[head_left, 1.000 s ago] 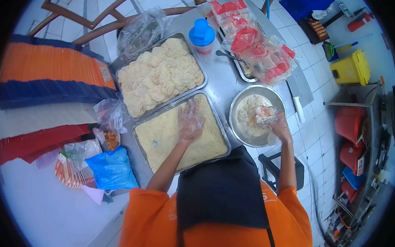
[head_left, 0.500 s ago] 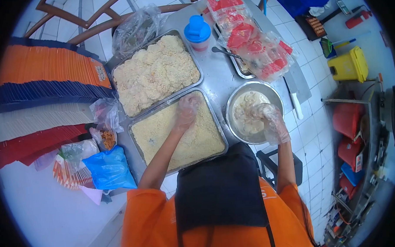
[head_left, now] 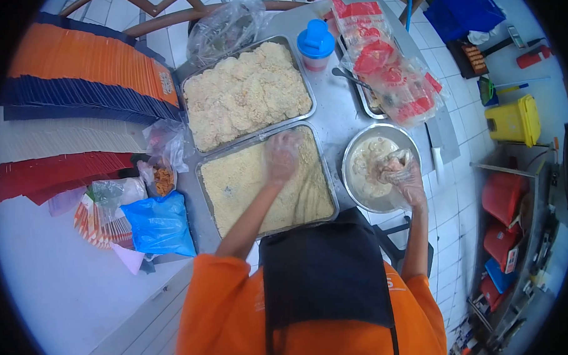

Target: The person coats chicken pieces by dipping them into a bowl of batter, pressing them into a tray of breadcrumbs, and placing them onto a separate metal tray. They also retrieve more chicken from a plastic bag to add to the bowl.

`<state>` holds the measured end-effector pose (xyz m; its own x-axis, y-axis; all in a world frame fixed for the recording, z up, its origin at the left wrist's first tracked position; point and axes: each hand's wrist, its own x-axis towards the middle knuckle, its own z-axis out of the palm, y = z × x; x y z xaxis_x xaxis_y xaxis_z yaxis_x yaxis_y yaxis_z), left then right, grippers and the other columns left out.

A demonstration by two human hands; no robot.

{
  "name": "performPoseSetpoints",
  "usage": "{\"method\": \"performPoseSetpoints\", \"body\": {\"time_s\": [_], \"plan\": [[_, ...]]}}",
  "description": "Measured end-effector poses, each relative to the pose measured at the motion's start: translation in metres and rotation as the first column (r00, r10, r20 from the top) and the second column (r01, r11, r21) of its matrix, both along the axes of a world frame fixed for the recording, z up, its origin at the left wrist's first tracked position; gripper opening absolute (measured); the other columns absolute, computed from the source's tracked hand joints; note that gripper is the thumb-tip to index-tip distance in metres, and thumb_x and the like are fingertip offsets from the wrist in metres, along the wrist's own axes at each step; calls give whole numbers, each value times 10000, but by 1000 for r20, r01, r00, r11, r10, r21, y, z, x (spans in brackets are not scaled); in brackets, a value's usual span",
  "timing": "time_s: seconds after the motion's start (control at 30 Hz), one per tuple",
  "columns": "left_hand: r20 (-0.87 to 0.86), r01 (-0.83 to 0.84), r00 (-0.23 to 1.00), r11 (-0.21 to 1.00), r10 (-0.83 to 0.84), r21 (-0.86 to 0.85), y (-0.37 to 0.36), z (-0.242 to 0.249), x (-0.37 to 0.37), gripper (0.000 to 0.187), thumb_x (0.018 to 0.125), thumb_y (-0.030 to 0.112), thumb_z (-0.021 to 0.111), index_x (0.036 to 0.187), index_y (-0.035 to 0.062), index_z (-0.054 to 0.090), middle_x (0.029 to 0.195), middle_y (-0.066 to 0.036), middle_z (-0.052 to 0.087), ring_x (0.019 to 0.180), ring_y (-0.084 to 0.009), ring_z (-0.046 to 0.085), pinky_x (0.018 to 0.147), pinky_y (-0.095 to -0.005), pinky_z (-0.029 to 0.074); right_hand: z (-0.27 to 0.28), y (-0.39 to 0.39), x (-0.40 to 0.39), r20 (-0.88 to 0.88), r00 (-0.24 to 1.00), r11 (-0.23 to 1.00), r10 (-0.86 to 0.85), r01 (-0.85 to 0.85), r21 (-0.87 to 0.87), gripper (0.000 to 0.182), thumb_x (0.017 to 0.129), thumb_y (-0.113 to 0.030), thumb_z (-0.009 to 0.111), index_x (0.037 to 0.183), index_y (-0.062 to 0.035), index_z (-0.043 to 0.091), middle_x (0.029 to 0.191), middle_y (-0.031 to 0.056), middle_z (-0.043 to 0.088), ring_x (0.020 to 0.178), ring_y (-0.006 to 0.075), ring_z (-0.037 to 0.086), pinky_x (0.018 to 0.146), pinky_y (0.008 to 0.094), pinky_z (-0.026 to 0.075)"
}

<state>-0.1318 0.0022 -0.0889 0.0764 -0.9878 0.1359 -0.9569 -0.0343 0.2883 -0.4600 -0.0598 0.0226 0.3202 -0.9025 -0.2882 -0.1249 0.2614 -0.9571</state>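
Observation:
My left hand (head_left: 282,157), in a clear plastic glove and slightly blurred, lies over a metal tray (head_left: 332,187) of pale breadcrumbs (head_left: 247,197), fingers reaching toward its far side. Over a steel bowl (head_left: 353,191) of creamy batter (head_left: 366,174), my gloved right hand (head_left: 404,174) has its fingers curled around a pale, batter-coated piece (head_left: 392,164). More pale lumps show in the batter. Directly behind the crumb tray, a second metal tray (head_left: 312,111) is heaped with crumb-coated pieces (head_left: 247,94).
A blue-lidded cup (head_left: 315,43) stands behind the bowl. Red-printed plastic bags (head_left: 386,67) cover another tray with a spoon (head_left: 349,77). A white-handled knife (head_left: 436,153) lies right of the bowl. Stacked folded cartons (head_left: 92,65) and a blue bag (head_left: 159,225) lie left.
The camera view has shifted, so the table appears further right. My right hand has lifted slightly from the batter, the coated piece now showing in its fingers. My left hand stays over the crumbs.

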Motion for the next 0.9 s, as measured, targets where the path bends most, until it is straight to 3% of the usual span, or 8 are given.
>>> {"method": "performPoseSetpoints", "body": {"time_s": [0.07,0.13,0.27,0.5,0.6,0.67,0.8,0.9], "plan": [[21,-310,951,951,310,7,22,23,-16,390,922,326,478,1186,50,559,1257,-134,532,1195,-297,462,1027,-446,335,-8,1,-7,-11,1000,999,17,-17,41,361,756,-32,724,1083,-32,571,1002,65,619,899,149,601,760,275,509],[67,-316,948,945,311,83,39,24,-28,481,913,336,483,1300,52,461,1372,-154,411,1292,-309,356,1080,-468,246,-20,-1,-11,-345,937,983,58,-114,-143,387,734,-64,731,1086,-16,579,977,68,627,869,149,587,748,293,491],[172,-263,958,944,231,199,47,13,-24,724,915,407,455,1496,65,192,1563,-173,129,1451,-308,106,1155,-499,71,-26,-2,-9,-338,938,994,77,-100,-52,407,718,-74,733,1089,-3,583,956,69,638,868,151,588,771,308,488],[48,-192,981,953,186,233,44,15,-16,769,919,455,454,1508,72,141,1583,-125,78,1464,-291,48,1142,-553,75,-19,1,-2,-292,956,989,-30,-14,-148,359,725,-70,724,1052,16,602,934,88,658,857,163,606,779,313,489],[80,-94,994,971,78,221,48,-1,2,707,918,398,482,1488,67,226,1565,-149,152,1450,-305,123,1149,-498,133,-7,7,2,-364,931,975,-18,-64,-213,348,727,-75,720,1042,25,609,933,117,672,855,193,634,776,331,501],[-331,-70,934,975,138,209,52,-23,24,701,860,428,570,1423,59,376,1488,-178,336,1369,-334,321,1110,-417,273,3,8,4,-432,902,954,2,-131,-270,345,729,-79,718,1038,29,612,935,133,680,854,212,648,774,342,507],[-130,-197,936,795,326,574,27,55,33,703,761,487,680,1292,49,538,1274,-234,550,1198,-373,511,1013,-396,403,4,17,4,-442,897,953,-7,-127,-275,325,722,-82,720,1006,45,625,916,167,687,839,253,665,763,360,514],[-141,-13,982,792,124,611,23,38,45,817,637,573,762,1213,20,590,1157,-236,615,1078,-361,590,941,-388,456,0,23,5,-410,911,952,-45,-86,-294,312,721,-84,720,985,52,627,898,176,686,826,265,667,756,365,514]]}}
